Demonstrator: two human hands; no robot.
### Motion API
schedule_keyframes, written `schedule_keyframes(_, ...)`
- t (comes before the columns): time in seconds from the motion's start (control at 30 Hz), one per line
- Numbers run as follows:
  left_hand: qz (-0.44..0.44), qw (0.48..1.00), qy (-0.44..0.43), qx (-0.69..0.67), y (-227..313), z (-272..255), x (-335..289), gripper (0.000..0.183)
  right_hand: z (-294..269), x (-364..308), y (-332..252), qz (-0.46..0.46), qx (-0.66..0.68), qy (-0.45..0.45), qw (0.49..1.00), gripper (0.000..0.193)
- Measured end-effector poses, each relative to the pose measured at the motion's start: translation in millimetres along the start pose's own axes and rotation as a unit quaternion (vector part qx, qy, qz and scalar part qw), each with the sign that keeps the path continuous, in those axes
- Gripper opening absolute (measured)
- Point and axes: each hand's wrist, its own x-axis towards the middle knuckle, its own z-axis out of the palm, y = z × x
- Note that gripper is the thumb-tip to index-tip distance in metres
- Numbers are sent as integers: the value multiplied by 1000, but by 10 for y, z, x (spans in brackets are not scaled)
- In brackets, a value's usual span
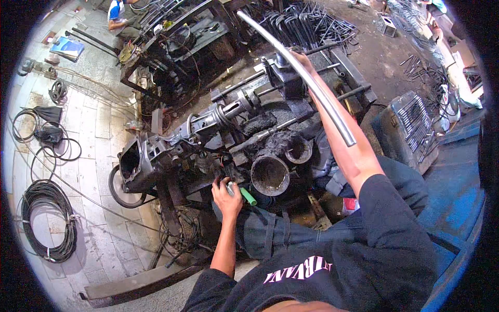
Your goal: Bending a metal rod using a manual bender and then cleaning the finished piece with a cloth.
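Nearest, the wearer's dark shirt and legs fill the lower part of the view. Past the knees, a short green cylinder (248, 196) juts out just beside the left hand (227, 196), on its right. That hand's fingers are bent, with a pale piece (231, 189) showing among them; whether they clasp it or the cylinder, I cannot tell. Two grimy round cups (270, 176) sit just beyond, to the right.

A shiny metal rod (317, 92) slants across the right forearm, its near end over the arm, and runs past the right hand (303, 61), partly covering it. This hand is at the dark block (287, 83) of the machine (208, 122); how far its fingers are spread or bent cannot be told.

Off to the right stands a case of slim metal pieces (414, 117). Farther away, bent dark rods (299, 23) lie heaped, and at the upper left another person (118, 15) is partly visible.
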Motion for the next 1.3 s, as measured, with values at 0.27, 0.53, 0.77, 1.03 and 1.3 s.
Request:
schedule_keyframes(0.27,-20,1000,-7,20,-3,14,5,27,-74,109,73,-21,-61,36,997,38)
schedule_keyframes(0.53,-18,1000,9,-2,-23,88,-18,28,83,-681,-239,-99,-223,307,920,25)
schedule_keyframes(0.77,-22,999,22,-6,-33,43,-17,27,921,-2414,-394,-55,168,285,942,30)
schedule_keyframes(1.03,-25,998,53,-23,-107,92,-75,31,1339,-2395,-1179,-147,-29,302,941,26)
schedule_keyframes(1.3,-26,995,80,-53,-154,77,-107,28,1918,-2049,-1308,-108,-803,122,573,55)
